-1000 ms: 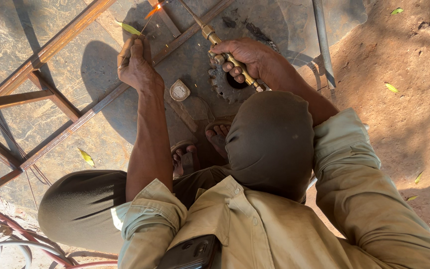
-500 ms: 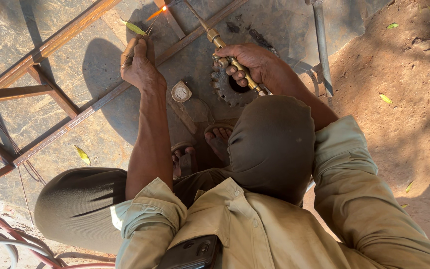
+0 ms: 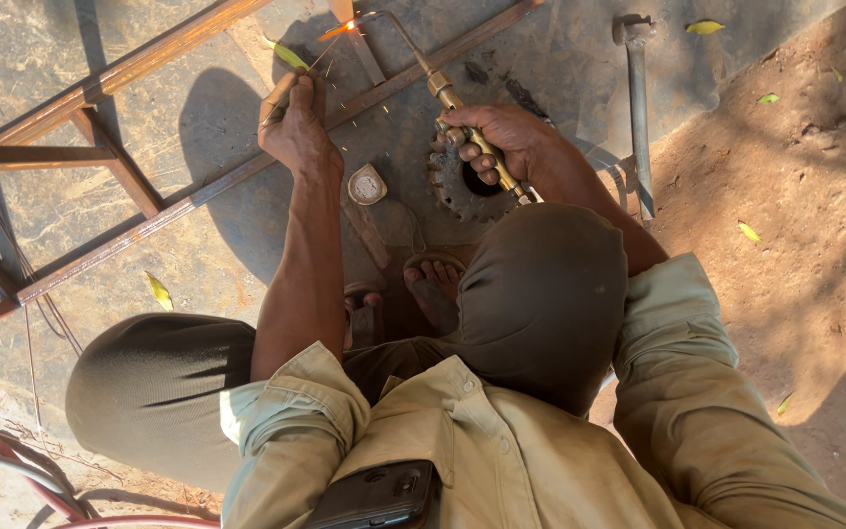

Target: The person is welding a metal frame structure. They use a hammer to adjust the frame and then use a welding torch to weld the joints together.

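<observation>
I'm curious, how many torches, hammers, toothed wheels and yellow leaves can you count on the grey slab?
torch, held in the right hand: 1
hammer: 1
toothed wheel: 1
yellow leaves: 3
Total: 6

Long-handled hammer (image 3: 635, 108) lying at upper right on the concrete slab (image 3: 178, 118), toothed gear (image 3: 462, 186) at centre, small round tin (image 3: 367, 183) beside it, yellow leaves (image 3: 158, 290) scattered, red and pale hoses (image 3: 2, 480) at lower left, dark phone (image 3: 379, 495) in a shirt pocket at bottom, bare dirt (image 3: 815, 196) on the right.
</observation>
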